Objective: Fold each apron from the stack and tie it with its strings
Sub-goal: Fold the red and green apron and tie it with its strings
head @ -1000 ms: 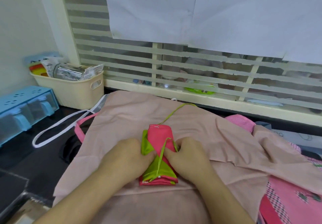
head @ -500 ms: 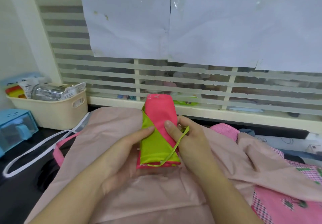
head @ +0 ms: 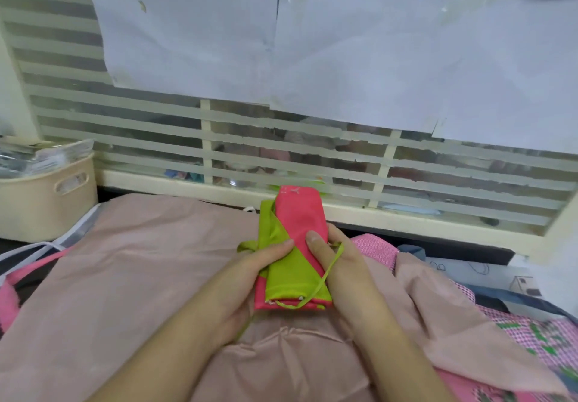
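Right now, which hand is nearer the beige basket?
Left. The left hand holds the folded apron on its basket side; the right hand grips the apron's far side, farther away.

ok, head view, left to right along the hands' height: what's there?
beige basket → pale pink apron → left hand → folded pink-and-green apron → right hand → pink checked fabric
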